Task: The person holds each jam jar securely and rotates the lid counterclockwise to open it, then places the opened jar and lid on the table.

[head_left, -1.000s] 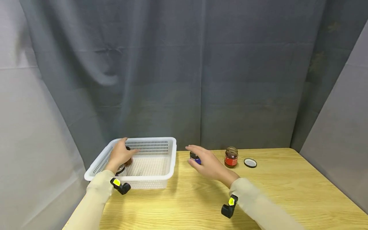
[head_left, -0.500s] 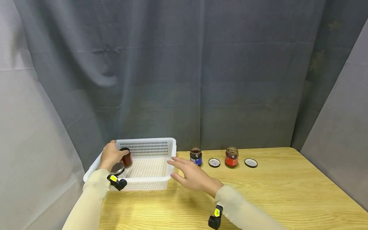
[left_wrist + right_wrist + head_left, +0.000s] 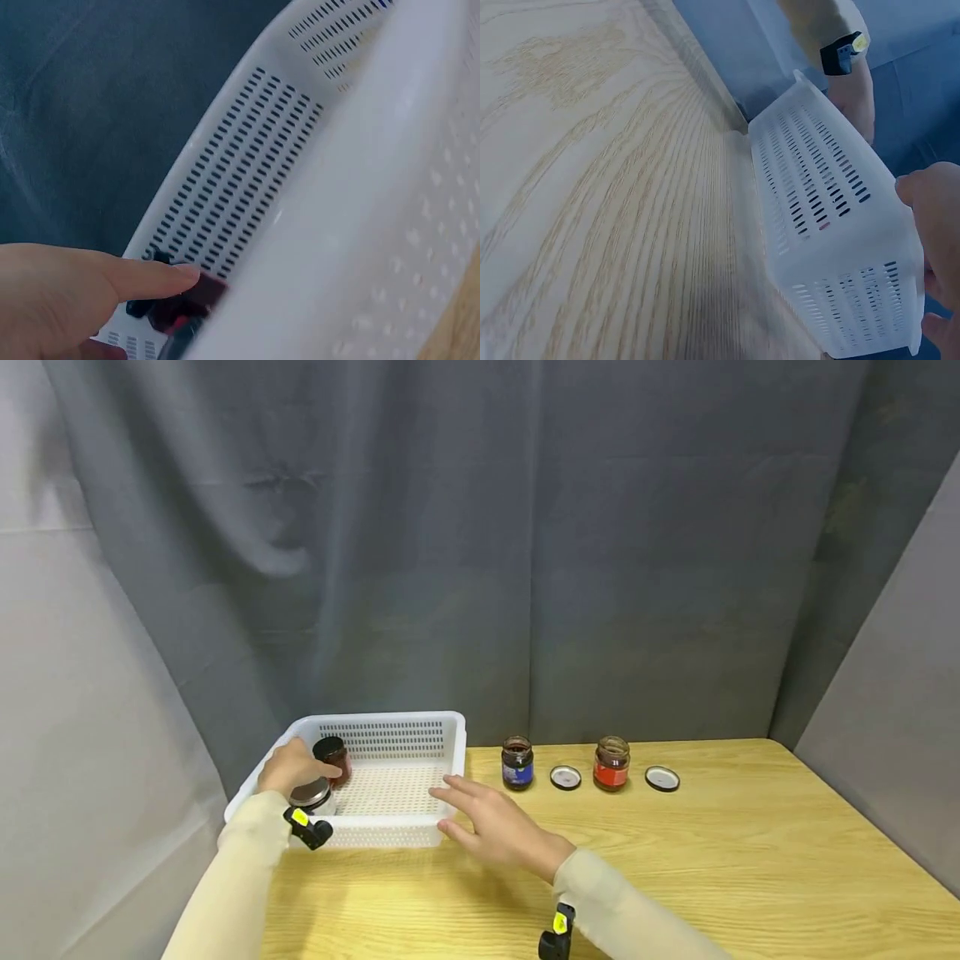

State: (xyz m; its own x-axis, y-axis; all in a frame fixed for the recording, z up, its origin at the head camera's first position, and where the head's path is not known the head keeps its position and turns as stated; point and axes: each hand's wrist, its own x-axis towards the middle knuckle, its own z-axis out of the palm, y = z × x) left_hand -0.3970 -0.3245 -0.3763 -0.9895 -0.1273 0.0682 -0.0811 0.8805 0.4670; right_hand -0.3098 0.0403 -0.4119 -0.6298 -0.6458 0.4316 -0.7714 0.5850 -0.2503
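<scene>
Looks halfway, with dark jar (image 3: 337, 763) and silver-topped jar (image 3: 315, 797) in basket (image 3: 390, 820) by left fingers (image 3: 154, 279) (can't tell if clamped). Leaves uncapped blue-label jar (image 3: 517, 772), red-label jar (image 3: 611, 772) beyond right fingers (image 3: 454, 796), seen apart.

Smooth plastic basket (image 3: 397, 820); wood-grained table (image 3: 712, 843); matt cloth curtain (image 3: 420, 568).

Four jars (image 3: 517, 770), two loose lids (image 3: 566, 777), two hands (image 3: 495, 828), one basket (image 3: 390, 835).

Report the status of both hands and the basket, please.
Left hand at left side of basket, grip unclear. Right hand at right side, fingers extended. Black-lidded jar, silver-lidded jar inside. Blue-labelled jar, red-labelled jar stand clear, further right.
</scene>
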